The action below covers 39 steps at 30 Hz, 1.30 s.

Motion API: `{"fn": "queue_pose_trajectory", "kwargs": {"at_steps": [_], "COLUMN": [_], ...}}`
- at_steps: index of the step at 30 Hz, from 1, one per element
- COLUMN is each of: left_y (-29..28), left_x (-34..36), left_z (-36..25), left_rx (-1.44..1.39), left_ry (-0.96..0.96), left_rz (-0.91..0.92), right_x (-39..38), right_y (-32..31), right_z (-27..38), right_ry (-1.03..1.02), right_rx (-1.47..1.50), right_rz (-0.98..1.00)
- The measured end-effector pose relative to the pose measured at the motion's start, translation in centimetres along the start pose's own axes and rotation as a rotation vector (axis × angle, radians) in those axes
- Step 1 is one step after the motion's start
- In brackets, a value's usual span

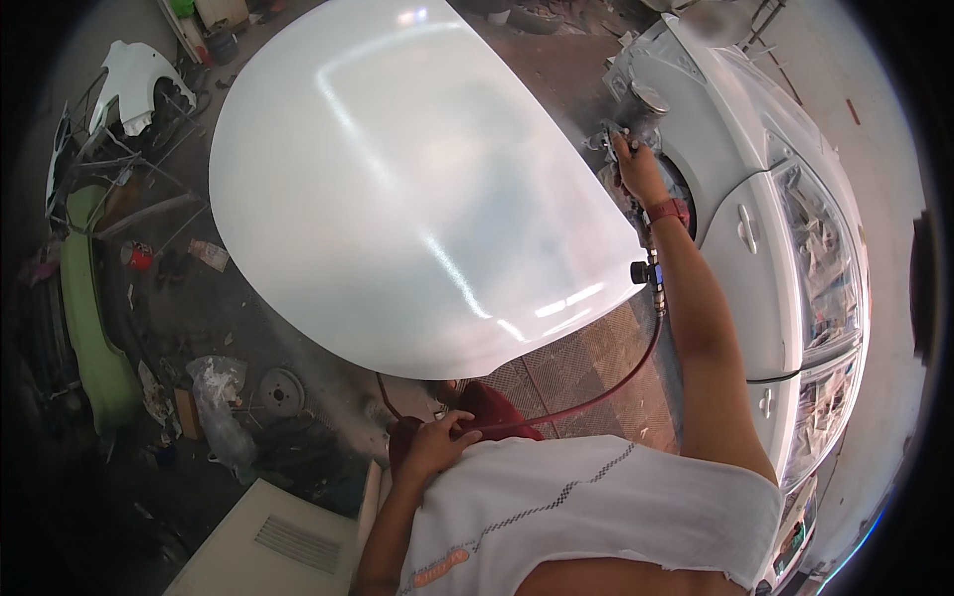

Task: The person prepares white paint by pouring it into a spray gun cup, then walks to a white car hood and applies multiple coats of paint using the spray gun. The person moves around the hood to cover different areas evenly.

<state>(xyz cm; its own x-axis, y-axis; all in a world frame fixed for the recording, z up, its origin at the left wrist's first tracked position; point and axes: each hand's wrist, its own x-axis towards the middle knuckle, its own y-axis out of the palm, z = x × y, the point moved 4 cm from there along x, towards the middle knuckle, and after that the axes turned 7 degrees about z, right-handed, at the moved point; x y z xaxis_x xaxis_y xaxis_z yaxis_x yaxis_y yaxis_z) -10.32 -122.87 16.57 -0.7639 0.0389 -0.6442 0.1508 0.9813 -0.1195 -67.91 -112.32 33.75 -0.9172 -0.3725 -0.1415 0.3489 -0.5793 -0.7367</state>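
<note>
A spray gun [614, 139] is gripped in my right hand [639, 171], which reaches out past the right edge of a large white car hood [407, 189]. On top of the gun sits a metal paint cup [648, 99]. Below its handle hang a regulator with a black knob [641, 271] and a red air hose [606, 390]. The hose curves back toward my body, where my left hand [442, 444] is closed around it at waist height. Grey, thinner-looking patches show across the hood's glossy white surface.
Close on the right stands a white car [735, 189] with its windows covered in plastic and paper. At left are a green bumper [94, 318], a white fender [139, 79] on a metal stand, a red can [137, 255] and a plastic bag [221, 397]. A pale vented cabinet [268, 546] is at lower left.
</note>
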Motion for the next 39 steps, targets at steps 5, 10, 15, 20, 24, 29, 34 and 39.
{"fn": "queue_pose_trajectory", "kwargs": {"at_steps": [5,10,15,20,24,29,34,39], "left_y": [0.3,0.5,-0.9,-1.7,-2.0,-2.4,-3.7,-5.0], "left_x": [-0.2,-1.5,-4.4,-10.0,-14.9,-20.4,-23.5,-22.9], "left_z": [-0.5,1.9,9.6,19.2,26.1,31.7,34.3,34.6], "left_rx": [-0.039,-0.036,-0.086,-0.135,-0.314,-0.375,-0.439,-0.374], "left_ry": [0.015,0.047,0.021,-0.014,-0.041,-0.113,-0.132,-0.159], "left_rz": [-0.007,-0.041,-0.121,-0.204,-0.244,-0.359,-0.43,-0.385], "right_x": [3.0,-1.0,-10.5,-20.5,-26.9,-32.2,-36.0,-37.6], "right_y": [-1.2,0.9,8.6,17.4,24.9,33.6,39.1,40.0], "right_z": [-3.6,-3.1,3.2,12.2,18.4,24.0,27.2,26.7], "right_ry": [-0.082,-0.017,-0.008,-0.056,-0.132,-0.353,-0.47,-0.266], "right_rx": [-0.259,-0.291,0.089,0.169,0.117,0.028,-0.009,0.22], "right_rz": [-0.225,-0.141,0.13,0.317,0.431,0.444,0.485,0.77]}}
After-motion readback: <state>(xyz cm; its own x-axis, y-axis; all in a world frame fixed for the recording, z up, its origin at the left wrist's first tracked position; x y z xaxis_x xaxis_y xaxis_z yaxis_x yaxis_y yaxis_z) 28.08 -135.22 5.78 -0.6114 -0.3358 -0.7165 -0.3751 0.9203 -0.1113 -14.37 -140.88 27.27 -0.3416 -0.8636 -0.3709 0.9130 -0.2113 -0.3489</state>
